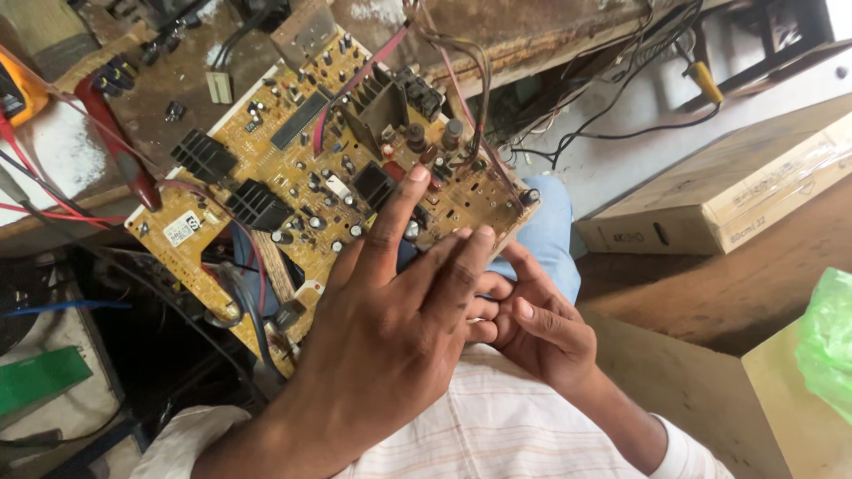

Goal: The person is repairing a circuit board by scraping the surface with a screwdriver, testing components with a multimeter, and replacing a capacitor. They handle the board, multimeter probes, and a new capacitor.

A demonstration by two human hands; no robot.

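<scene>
A large tan circuit board is lying tilted across the person's lap and the near edge of the cluttered tabletop, studded with black heat sinks, capacitors and a pink ribbon cable. The left hand is spreading wide open over the board's near right part, fingers extended and index fingertip resting on the components. The right hand is curling loosely just beside it, fingers half bent, touching the left hand's fingers and gripping nothing visible.
</scene>
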